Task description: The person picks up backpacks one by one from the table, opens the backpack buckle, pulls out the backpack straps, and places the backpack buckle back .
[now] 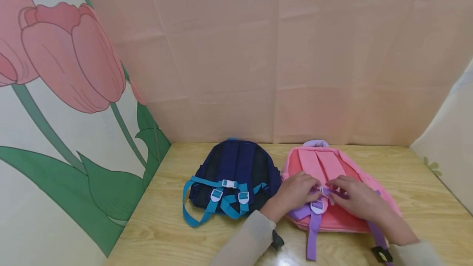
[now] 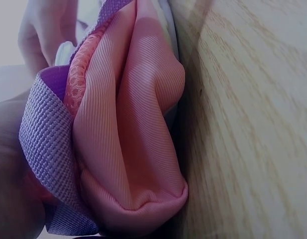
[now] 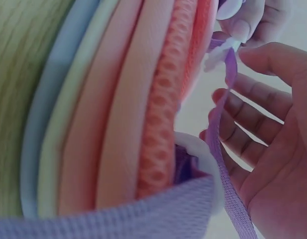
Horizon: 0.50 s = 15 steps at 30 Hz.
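A pink backpack (image 1: pixel 333 163) lies on the table with its strap side up. My left hand (image 1: pixel 297 190) pinches a white buckle (image 1: pixel 323 191) on the purple strap; its thumb shows on the buckle in the right wrist view. Across from it, my right hand (image 1: pixel 354 196) holds the purple strap (image 3: pixel 222 129) beside the buckle, its fingers bent behind the webbing. Just below the buckle is a white strap adjuster (image 1: pixel 318 206), from which a purple strap end (image 1: pixel 312 237) hangs toward the front edge. Whether the buckle halves are joined cannot be told.
Left of the pink backpack lies a navy backpack (image 1: pixel 236 159), with teal straps (image 1: pixel 196 216) and a white buckle (image 1: pixel 229 184) fastened across them. Both rest on a wooden table (image 1: pixel 159 221). A beige wall covering (image 1: pixel 229 73) rises behind, and a tulip-printed panel (image 1: pixel 70 60) stands at the left.
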Motion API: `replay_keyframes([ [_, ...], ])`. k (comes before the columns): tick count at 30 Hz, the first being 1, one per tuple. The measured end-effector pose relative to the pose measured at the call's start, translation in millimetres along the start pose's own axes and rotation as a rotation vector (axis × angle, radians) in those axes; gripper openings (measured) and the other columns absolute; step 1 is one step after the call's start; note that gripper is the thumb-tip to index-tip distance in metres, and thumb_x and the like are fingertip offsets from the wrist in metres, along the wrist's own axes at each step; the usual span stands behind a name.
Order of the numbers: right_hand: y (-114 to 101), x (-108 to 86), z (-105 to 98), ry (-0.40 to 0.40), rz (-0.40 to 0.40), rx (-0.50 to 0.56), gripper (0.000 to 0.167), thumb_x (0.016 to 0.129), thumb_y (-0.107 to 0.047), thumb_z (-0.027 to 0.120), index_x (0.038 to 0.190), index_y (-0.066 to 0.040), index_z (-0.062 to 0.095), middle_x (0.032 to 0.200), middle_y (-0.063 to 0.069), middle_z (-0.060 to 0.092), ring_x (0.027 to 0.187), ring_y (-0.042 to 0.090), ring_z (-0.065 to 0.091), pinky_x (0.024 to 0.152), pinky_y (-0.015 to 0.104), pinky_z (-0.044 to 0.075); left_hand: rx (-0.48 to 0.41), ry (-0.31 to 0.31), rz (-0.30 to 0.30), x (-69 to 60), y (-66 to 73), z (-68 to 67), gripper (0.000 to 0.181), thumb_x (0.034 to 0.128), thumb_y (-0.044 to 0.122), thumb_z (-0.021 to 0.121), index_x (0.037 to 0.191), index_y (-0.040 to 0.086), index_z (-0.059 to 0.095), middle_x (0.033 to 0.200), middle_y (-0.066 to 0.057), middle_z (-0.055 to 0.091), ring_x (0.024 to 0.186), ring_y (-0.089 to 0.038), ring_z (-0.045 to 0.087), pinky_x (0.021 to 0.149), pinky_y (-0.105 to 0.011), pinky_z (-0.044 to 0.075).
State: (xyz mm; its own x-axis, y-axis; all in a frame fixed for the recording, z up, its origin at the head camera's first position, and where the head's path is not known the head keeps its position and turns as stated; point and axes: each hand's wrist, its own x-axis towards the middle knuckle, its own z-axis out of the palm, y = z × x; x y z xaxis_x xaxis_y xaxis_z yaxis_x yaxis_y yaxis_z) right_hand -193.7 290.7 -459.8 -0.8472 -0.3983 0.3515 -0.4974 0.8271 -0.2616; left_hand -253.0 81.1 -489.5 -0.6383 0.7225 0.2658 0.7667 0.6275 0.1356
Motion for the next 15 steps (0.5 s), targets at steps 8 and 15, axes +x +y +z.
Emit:
replay_keyframes([
  [8,4,-0.6,11,0.073,-0.058,0.056,0.031,0.078,-0.013,0.086,0.106,-0.013,0.074,0.097,-0.006,0.067,0.085,0.011,0.062,0.074,0.033,0.056,-0.010,-0.005,-0.001,-0.9,1.1,-4.4,0.029,0.0987,0.048,0.062,0.121,0.030,0.069,0.112,0.021,0.066,0.101,0.003,0.050,0.090,-0.008,0.040],
  [15,9,0.8,20,0.113,-0.104,0.121,0.031,0.074,-0.009,0.088,0.100,-0.013,0.073,0.092,-0.011,0.064,0.080,0.003,0.055,0.069,0.025,0.049,-0.018,-0.008,0.007,-2.6,1.0,-4.8,0.030,0.0997,0.047,0.060,0.122,0.030,0.069,0.112,0.020,0.067,0.102,0.003,0.051,0.092,-0.009,0.039],
])
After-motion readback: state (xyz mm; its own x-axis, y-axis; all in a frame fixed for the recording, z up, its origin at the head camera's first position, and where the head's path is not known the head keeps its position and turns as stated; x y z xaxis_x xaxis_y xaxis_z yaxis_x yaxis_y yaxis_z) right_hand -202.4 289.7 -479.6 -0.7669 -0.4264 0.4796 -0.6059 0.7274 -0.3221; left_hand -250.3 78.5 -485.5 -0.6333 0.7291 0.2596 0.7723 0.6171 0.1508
